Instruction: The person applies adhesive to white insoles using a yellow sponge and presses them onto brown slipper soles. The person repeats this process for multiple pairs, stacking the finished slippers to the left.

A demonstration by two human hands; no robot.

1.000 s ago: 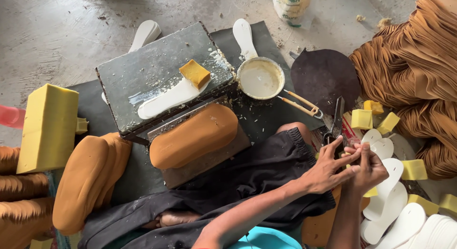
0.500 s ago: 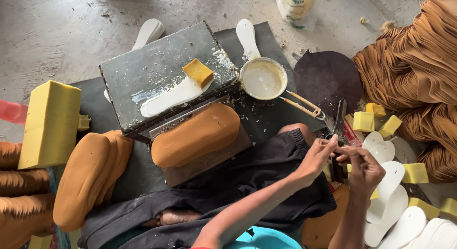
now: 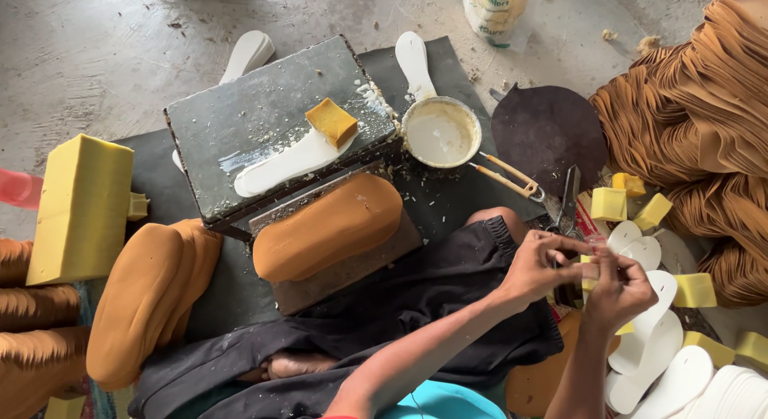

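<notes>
My left hand (image 3: 542, 265) and my right hand (image 3: 618, 289) meet at the right, above my knee. Together they pinch a small yellow foam piece (image 3: 589, 268); most of it is hidden by my fingers. Just behind the hands lie scissors (image 3: 570, 201), and under them white sole cut-outs (image 3: 658, 332). On the dark metal block (image 3: 264, 119) in the middle lies a white insole (image 3: 288, 163) with a yellow sponge (image 3: 331, 121) on it. A small pan of white glue (image 3: 440, 132) stands beside the block.
A tan padded form (image 3: 328, 225) rests on a board in front of the block. Tan sole stacks (image 3: 148, 295) lie at left by a big yellow foam block (image 3: 80, 207). Folded tan material (image 3: 704, 107) fills the right; yellow foam cubes (image 3: 608, 203) scatter nearby.
My hands were together, drew slightly apart half a second ago, and are now closed together again on the foam piece. The things on the block have not moved.
</notes>
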